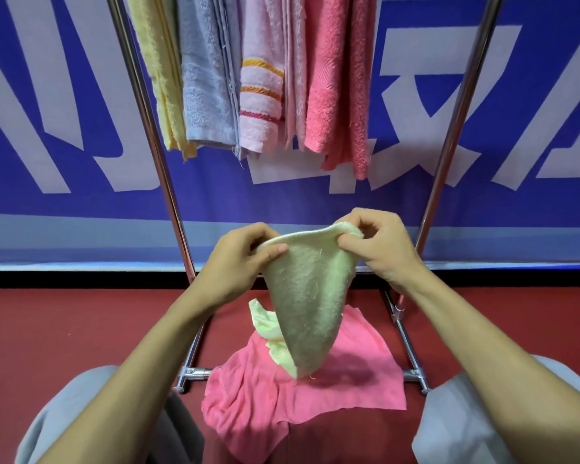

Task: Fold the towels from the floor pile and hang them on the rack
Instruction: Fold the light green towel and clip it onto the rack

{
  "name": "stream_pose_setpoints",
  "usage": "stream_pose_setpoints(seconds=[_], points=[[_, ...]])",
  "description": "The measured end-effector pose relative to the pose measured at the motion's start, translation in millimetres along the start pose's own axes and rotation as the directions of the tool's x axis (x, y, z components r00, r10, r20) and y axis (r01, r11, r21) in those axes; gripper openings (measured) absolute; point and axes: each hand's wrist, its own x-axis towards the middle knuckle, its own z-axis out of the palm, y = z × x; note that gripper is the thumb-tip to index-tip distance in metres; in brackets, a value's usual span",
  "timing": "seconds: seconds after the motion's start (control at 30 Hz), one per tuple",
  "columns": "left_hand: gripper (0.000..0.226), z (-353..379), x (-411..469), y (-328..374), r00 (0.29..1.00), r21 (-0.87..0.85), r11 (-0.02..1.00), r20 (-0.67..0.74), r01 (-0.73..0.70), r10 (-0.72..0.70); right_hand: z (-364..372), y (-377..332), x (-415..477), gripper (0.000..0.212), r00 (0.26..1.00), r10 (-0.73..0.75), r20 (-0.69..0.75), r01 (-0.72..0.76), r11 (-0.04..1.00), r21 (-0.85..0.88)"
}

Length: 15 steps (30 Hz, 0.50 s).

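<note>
Pale green towel held up between both hands, in front of the rack.

The left hand and right hand each pinch a top corner of the towel, held a little apart – it hangs folded to a narrow tip just over a pink towel spread on the red floor between the rack's feet. Four towels – yellow, blue, striped pale pink, coral – crowd the rail's left and middle; its right stretch is bare. The blue banner behind bears large white characters, cropped and unreadable.
</note>
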Motion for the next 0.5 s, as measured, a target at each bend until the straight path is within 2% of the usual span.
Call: stream_pose_setpoints(seconds=[0.07,0.13,0.23,0.27,0.33,0.43,0.5], points=[[0.009,2.2,2.1,2.7,0.993,-0.196,0.977,-0.072,0.079,-0.094,-2.3,0.0,1.5,0.015,0.999,0.018,-0.048,-0.017,1.000,0.005],[0.013,4.2,2.8,5.0,0.973,-0.402,0.903,-0.095,0.154,-0.208,-5.1,2.6,2.4,0.025,0.999,0.024,-0.043,-0.026,0.999,-0.039],[0.019,12.0,2.5,10.8,0.934,-0.613,0.734,0.022,0.294,-0.356,-3.3,6.7,-0.9,0.018,0.996,-0.039,0.074,0.060,0.952,-0.300],[0.019,15.2,2.1,13.6,0.921,-0.643,0.691,0.059,0.330,-0.385,-3.0,8.1,-1.7,0.014,0.992,-0.051,0.113,0.091,0.919,-0.383],[0.019,18.9,2.2,16.8,0.909,-0.661,0.667,0.057,0.345,-0.413,-4.5,12.8,-0.9,0.013,0.979,-0.084,0.185,0.170,0.841,-0.515],[0.019,15.4,3.3,15.3,0.910,-0.673,0.675,-0.009,0.301,-0.415,-10.4,20.9,2.4,0.034,0.964,-0.065,0.256,0.219,0.741,-0.635],[0.020,10.9,2.3,13.9,0.899,-0.731,0.617,-0.010,0.291,-0.437,-12.3,24.0,3.3,0.049,0.953,0.005,0.303,0.218,0.681,-0.699]])
